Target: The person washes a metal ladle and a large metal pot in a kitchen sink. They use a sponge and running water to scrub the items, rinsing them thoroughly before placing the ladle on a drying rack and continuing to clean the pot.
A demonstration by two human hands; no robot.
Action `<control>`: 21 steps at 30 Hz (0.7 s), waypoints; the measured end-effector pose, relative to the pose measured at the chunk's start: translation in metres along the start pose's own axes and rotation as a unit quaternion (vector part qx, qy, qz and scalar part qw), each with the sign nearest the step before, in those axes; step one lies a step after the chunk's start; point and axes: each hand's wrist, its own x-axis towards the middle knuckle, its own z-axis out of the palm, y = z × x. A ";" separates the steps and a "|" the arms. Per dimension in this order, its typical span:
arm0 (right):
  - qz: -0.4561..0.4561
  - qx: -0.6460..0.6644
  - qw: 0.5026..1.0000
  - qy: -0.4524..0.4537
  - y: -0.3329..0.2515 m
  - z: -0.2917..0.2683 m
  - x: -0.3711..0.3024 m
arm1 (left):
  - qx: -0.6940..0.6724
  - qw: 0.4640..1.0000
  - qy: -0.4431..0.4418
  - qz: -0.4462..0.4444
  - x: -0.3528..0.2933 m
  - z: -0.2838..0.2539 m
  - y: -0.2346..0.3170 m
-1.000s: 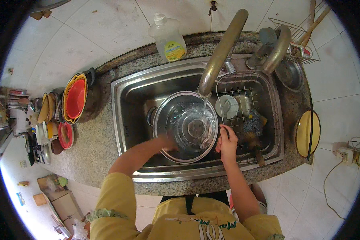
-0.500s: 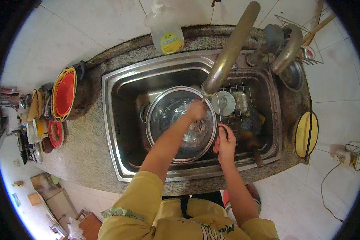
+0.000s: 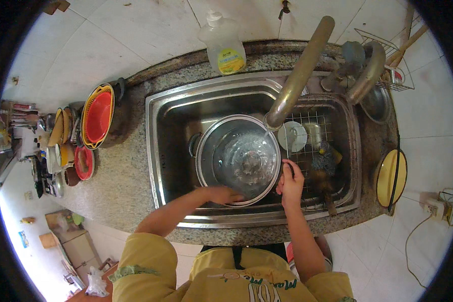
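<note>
A round metal pot stands in the larger basin of a steel sink, partly filled with rippling clear water. From the tap overhead, a thin stream runs in near the pot's far right rim. My left hand lies along the near rim with its fingers stretched out, the tips just inside the pot; it holds nothing. At the right side, my right hand is closed round the pot's dark side handle, which the fingers mostly cover. The opposite handle is free.
In the smaller basin are a wire rack, a white bowl and a grey scouring pad. A soap bottle stands behind the sink. Stacked pots and a red colander sit left; a yellow lid-like dish lies right.
My left hand has moved from under the tap stream, over the water, down to the pot's near rim. My right hand stays at the handle. The whole view has shifted slightly.
</note>
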 end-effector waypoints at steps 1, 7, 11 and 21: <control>0.000 -0.002 1.000 -0.005 0.000 -0.001 0.001 | 0.129 0.989 -0.060 -0.033 -0.018 -0.020 -0.003; -0.016 0.004 1.000 -0.020 0.007 -0.001 0.003 | 0.340 0.776 0.516 -0.123 -0.044 -0.060 -0.063; -0.002 0.008 1.000 -0.006 0.005 -0.002 0.001 | 0.001 0.686 0.695 -0.216 -0.031 -0.053 -0.065; -0.016 0.034 0.999 0.007 0.006 0.006 -0.005 | -0.407 0.634 0.657 -0.023 -0.116 -0.108 -0.041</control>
